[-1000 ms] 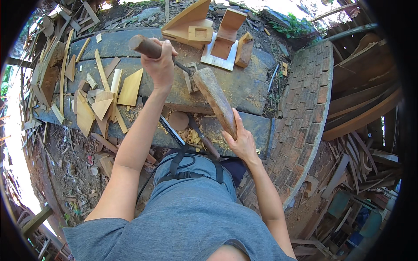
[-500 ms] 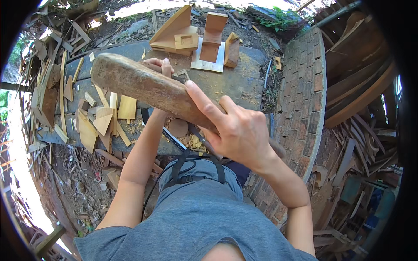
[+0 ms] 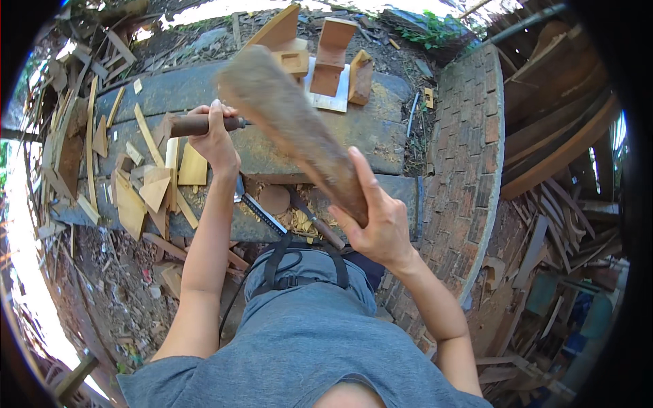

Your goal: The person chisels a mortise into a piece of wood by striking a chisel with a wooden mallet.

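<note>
My left hand (image 3: 218, 143) is closed round the wooden handle of a chisel (image 3: 188, 125), held roughly level with its metal end toward the right. The chisel's blade is hidden behind a thick wooden club (image 3: 292, 122). My right hand (image 3: 382, 228) grips the near end of this club, which slants up and away to the left, blurred by motion. Beneath both hands lies a worn wooden workbench (image 3: 360, 136). Whether club and chisel touch, I cannot tell.
Joined wooden pieces (image 3: 333, 54) and a wood block (image 3: 361, 78) stand at the far side by a white board (image 3: 329, 100). Offcuts (image 3: 132, 204) crowd the left. A saw (image 3: 264, 215) and a round wood piece (image 3: 275, 200) lie near me. A brick wall (image 3: 466, 149) runs along the right.
My left hand has come left and nearer, and the chisel handle now shows. The club has swung to a steeper slant, its far end moving right and away; my right hand has dropped slightly nearer.
</note>
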Demonstrator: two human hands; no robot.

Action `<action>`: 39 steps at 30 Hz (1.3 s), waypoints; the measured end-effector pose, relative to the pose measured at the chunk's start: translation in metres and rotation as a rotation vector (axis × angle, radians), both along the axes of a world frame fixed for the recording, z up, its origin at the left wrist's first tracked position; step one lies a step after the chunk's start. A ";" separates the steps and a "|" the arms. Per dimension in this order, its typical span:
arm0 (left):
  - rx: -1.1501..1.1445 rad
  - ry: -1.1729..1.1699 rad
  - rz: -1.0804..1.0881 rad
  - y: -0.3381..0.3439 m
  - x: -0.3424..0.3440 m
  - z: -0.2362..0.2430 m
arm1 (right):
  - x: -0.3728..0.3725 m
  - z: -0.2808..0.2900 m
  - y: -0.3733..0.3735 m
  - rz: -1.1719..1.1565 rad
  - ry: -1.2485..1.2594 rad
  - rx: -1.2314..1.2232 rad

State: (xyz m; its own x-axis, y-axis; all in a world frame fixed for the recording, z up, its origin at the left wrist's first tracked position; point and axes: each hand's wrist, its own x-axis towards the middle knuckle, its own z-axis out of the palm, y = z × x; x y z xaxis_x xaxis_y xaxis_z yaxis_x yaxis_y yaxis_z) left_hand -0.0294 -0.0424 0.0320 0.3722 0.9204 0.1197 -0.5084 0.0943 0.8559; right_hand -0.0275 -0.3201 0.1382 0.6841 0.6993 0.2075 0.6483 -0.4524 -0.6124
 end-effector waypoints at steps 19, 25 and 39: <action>0.266 0.146 -0.411 0.000 -0.008 0.018 | -0.011 -0.090 -0.053 -0.151 0.267 -0.312; 0.017 0.030 -0.586 0.037 0.003 0.015 | -0.014 -0.095 -0.054 -0.156 0.281 -0.288; -0.262 -0.056 -0.020 0.039 0.021 0.023 | -0.015 -0.094 -0.053 -0.158 0.283 -0.296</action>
State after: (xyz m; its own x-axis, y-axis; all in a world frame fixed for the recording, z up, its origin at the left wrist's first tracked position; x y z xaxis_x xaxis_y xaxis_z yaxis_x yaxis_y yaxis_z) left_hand -0.0083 -0.0038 0.0549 0.3904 0.9151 -0.1012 -0.5498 0.3199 0.7716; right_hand -0.0423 -0.3727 0.0444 0.7884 0.5827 -0.1970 0.3827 -0.7154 -0.5846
